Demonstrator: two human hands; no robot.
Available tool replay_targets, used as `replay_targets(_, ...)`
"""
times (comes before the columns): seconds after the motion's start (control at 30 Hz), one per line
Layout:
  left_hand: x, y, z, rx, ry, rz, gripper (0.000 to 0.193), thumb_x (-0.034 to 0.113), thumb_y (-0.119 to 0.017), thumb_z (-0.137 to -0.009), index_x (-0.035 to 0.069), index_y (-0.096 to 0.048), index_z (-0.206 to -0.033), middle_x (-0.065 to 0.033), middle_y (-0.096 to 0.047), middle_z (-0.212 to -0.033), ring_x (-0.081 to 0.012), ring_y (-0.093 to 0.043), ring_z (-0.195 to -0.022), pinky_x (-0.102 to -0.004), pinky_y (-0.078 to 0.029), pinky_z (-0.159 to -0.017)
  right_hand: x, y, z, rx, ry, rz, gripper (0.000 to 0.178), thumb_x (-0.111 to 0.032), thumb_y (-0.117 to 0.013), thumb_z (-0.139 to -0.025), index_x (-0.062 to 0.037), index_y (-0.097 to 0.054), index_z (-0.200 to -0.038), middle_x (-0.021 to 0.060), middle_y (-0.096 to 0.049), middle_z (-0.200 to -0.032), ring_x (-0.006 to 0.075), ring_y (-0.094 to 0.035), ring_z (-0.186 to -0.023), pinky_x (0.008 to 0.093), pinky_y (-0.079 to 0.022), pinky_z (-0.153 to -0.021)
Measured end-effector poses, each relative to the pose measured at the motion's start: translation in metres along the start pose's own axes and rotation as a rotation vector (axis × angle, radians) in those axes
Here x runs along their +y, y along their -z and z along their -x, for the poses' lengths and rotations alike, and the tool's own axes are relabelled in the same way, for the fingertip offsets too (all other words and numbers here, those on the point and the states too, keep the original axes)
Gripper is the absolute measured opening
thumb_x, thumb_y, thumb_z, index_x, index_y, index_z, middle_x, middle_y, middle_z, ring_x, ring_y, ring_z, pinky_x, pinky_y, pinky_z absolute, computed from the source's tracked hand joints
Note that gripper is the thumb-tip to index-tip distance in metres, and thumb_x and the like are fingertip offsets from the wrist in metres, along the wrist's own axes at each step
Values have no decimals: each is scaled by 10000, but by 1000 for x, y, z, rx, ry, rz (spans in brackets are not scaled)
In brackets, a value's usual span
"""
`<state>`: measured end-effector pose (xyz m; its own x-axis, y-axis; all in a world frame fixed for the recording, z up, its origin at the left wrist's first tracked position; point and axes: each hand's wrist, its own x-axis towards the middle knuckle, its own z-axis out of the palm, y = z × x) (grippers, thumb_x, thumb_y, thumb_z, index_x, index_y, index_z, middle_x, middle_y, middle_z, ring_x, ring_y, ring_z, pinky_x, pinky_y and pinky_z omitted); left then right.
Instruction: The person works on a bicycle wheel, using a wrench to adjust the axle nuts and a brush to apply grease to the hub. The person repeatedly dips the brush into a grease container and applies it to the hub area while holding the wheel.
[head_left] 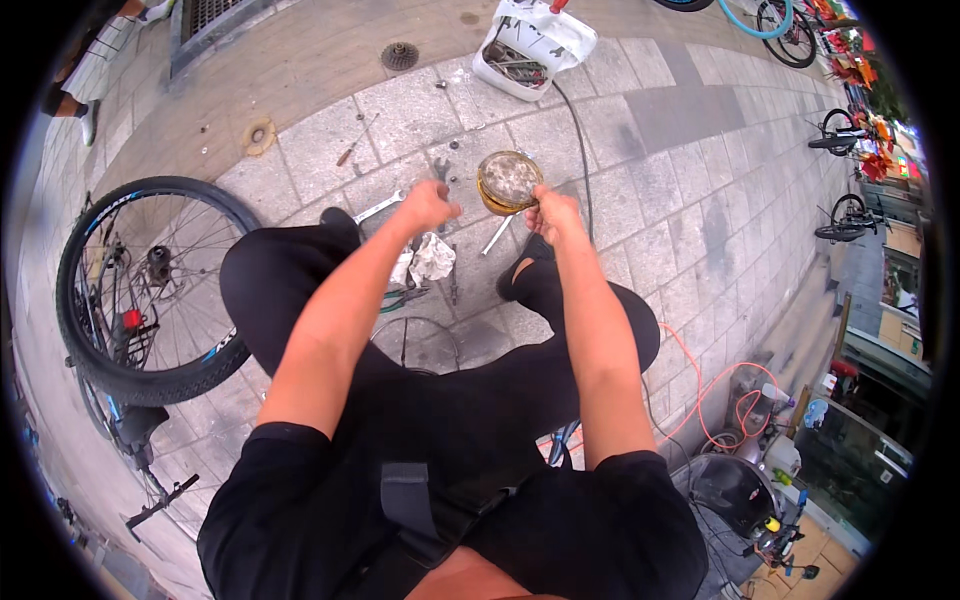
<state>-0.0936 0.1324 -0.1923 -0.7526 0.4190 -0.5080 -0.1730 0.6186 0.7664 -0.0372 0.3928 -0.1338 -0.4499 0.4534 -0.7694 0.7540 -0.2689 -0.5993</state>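
Observation:
My right hand pinches the edge of a worn, round metal lid. The lid sits over a yellowish round tin, whose rim shows beneath it; its contents are hidden. To the left of the tin, my left hand hovers with loosely bent fingers and nothing visible in it. Beside that hand lie a silver wrench and a dark wrench head. Crumpled white paper rests between my feet. Another silver tool lies just below the tin.
A bicycle wheel with a black tyre lies at my left. Ahead, a white container holds metal tools, with a cassette and screwdriver nearby. A black cable runs past the tin. An orange hose coils at right.

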Motion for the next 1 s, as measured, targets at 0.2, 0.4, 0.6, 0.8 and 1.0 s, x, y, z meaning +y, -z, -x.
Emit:
replay_targets(0.2, -28, -86, 6, -124, 256, 281, 600, 274, -820, -807, -77, -647, -1262, -200, -703, -1206, -276, -681, -1092, -360, -530, -962, 28, 35, -82, 108, -151, -338, 216, -235, -623, -965, -20, -603, -978, 73, -571, -700, 189, -555, -562, 392, -527, -565)
replay_targets(0.4, -54, -88, -11, -49, 377, 406, 545, 243, -790, -839, -93, -647, -1243, -175, -720, -1125, -226, -690, -969, -341, -545, -863, 49, 75, -148, 197, -229, -665, 177, -231, -582, -1000, -61, -585, -951, 50, -549, -705, 181, -556, -599, 407, -539, -625)
replay_targets(0.6, -108, -79, -7, 98, 490, 253, 413, 221, -769, -842, -73, -708, -1126, -144, -743, -986, -197, -689, -860, -336, -537, -777, 55, 114, -178, 261, -188, -591, 232, -263, -528, -1029, -66, -546, -909, 48, -541, -658, 184, -546, -560, 383, -543, -596)
replay_targets(0.8, -112, -76, 14, 22, 493, -58, 434, 286, -751, -814, -44, -732, -1095, -231, -744, -1035, -316, -724, -992, -381, -553, -877, -19, 158, -167, 375, -108, -450, 202, -217, -579, -970, -27, -596, -904, 68, -580, -679, 180, -550, -568, 382, -531, -568)
replay_targets(1.0, -84, -60, 14, 52, 383, -60, 489, 346, -703, -801, -27, -719, -1117, -281, -707, -1116, -402, -685, -1085, -452, -527, -940, -67, 171, -77, 596, 265, 1062, 350, -278, -603, -922, 14, -644, -1111, 244, -700, -1083, 374, -681, -1023, 493, -540, -878)
